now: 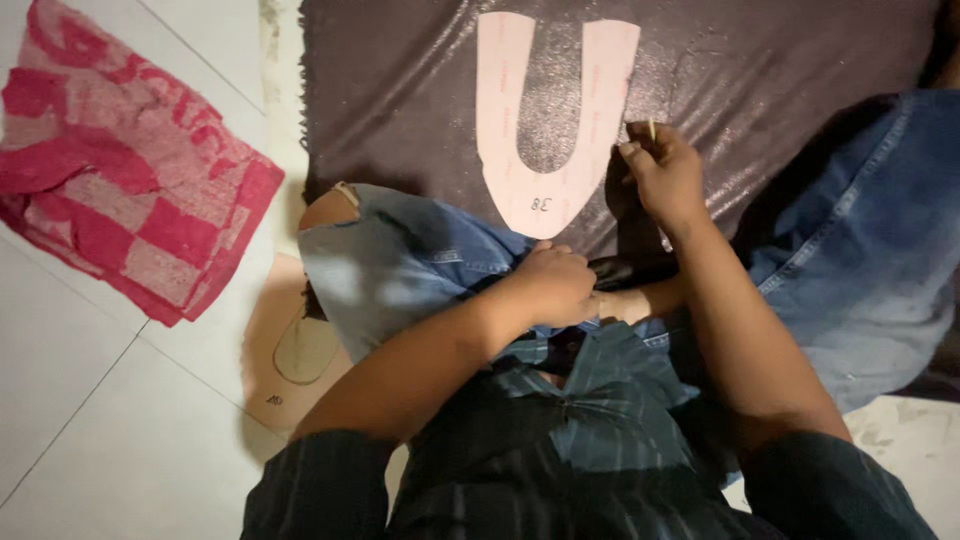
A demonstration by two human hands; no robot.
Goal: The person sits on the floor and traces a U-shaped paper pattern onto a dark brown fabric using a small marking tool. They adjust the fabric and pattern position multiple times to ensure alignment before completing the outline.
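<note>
Right hand (664, 172) pinches a thin stick (652, 128) beside the U-shaped pink template (553, 110) (on dark glittery fabric (420, 90)); left hand (552, 282) is fisted on the denim knee (400, 265)

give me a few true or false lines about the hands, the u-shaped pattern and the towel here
1. The right hand pinches a thin stick beside the pink U-shaped pattern. True.
2. The pattern lies on the white floor tiles. False: it lies on the dark glittery sheet.
3. The left hand rests closed near the person's lap, below the pattern. True.
4. The red towel is spread over the dark sheet. False: it lies crumpled on the floor, to the left of the sheet.
5. The left hand presses down on the pattern. False: it is apart from it, by the denim.
</note>
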